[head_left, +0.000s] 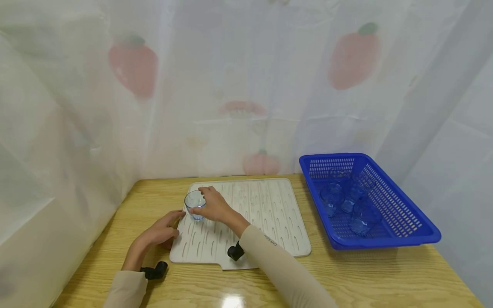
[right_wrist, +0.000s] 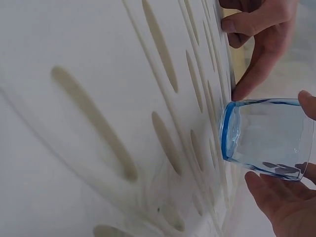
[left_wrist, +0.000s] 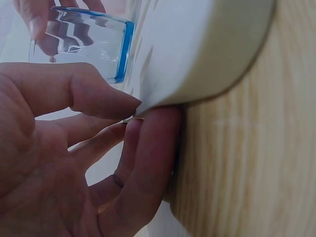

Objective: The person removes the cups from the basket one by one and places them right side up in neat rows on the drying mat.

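Observation:
A clear drinking glass with a blue-tinted base (head_left: 195,206) stands upright at the far left of a white grooved drying mat (head_left: 246,214). My right hand (head_left: 215,206) holds the glass around its rim and side, with the thumb and fingers on opposite sides. In the right wrist view the base of the glass (right_wrist: 266,136) meets the mat's surface. My left hand (head_left: 159,232) is at the mat's left edge. The left wrist view shows the left thumb and fingers (left_wrist: 94,94) pinching that edge, close beside the glass (left_wrist: 91,42).
To the right, a blue plastic basket (head_left: 389,244) contains several blue-tinted glasses (head_left: 360,220). Mat and basket are on a wooden table (head_left: 127,214). White sheeting with strawberry prints (head_left: 239,64) hangs behind the table and along both sides.

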{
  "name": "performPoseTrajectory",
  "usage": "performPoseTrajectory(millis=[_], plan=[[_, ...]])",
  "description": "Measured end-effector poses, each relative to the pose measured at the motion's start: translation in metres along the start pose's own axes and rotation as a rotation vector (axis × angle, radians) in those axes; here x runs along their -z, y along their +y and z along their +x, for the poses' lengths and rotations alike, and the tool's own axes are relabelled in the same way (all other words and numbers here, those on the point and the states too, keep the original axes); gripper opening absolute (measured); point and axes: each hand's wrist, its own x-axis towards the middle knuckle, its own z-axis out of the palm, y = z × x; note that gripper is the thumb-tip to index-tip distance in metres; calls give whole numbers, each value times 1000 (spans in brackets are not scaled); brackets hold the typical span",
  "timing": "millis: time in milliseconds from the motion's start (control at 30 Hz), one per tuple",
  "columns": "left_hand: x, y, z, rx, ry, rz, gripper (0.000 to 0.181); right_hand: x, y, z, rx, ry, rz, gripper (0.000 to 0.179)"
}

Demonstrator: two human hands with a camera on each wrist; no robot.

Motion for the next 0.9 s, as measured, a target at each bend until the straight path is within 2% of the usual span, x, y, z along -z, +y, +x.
performPoseTrajectory(millis=[200,400,667,900], plan=[[-1,1,1,0,7,44,75,3,3,-2,-29,-23,57,91],[0,0,1,-9,13,75,76,9,7,-3,-20,-33,49,96],[-1,1,0,23,13,8,75,26,9,-13,10,-33,87,96],[0,-1,0,8,8,13,75,41,12,-34,29,9,128,94]])
